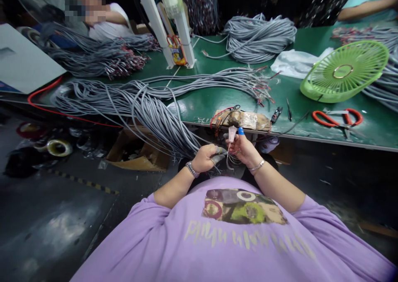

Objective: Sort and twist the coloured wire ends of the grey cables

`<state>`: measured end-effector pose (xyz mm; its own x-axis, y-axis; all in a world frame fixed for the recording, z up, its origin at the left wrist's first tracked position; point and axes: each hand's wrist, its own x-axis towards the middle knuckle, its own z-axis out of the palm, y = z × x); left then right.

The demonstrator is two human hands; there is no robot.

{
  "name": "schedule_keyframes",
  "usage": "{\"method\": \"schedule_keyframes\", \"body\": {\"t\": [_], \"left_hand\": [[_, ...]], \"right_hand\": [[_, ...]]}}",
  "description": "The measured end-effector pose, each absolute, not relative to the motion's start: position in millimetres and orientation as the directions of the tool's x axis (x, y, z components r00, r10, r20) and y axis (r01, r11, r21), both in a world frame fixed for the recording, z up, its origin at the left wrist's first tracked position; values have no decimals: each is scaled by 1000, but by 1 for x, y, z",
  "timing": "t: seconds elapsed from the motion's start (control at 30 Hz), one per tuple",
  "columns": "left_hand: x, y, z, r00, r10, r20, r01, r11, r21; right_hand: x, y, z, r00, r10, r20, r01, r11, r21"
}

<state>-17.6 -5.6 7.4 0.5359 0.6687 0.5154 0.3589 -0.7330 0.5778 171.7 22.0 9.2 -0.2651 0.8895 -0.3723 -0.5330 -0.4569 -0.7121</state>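
Observation:
My left hand (207, 157), with covered fingertips and a watch at the wrist, is closed around the end of a grey cable just below the table edge. Close beside it, my right hand (244, 149) has its fingers pinched at the thin stripped wires (230, 160) of the cable end. One right finger wears a blue cover, another a pale wrap. A thick bundle of grey cables (155, 116) hangs over the edge to the left of my hands. Just beyond my fingers is a wooden board (263, 122) with a small wired device on it.
Black-handled cutters (276, 114), tweezers (289, 109), red-handled scissors (338, 118) and a green fan (343, 71) are on the right. A cable coil (259, 37) lies behind. A white post (186, 37) stands on the table. Below is a cardboard box (137, 160). Other people sit opposite.

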Motion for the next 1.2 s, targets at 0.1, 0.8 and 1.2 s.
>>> {"method": "schedule_keyframes", "body": {"t": [0.1,0.8,1.2], "left_hand": [[-24,-19,11,564,637,526,328,-757,565],[-11,-28,19,365,866,341,539,-495,681],[-25,17,51,879,237,-414,403,96,910]], "right_hand": [[181,16,2,-318,870,-377,-473,-490,-732],[186,-34,33,-401,880,254,754,474,-454],[212,-39,46,-801,484,353,409,872,-267]]}}
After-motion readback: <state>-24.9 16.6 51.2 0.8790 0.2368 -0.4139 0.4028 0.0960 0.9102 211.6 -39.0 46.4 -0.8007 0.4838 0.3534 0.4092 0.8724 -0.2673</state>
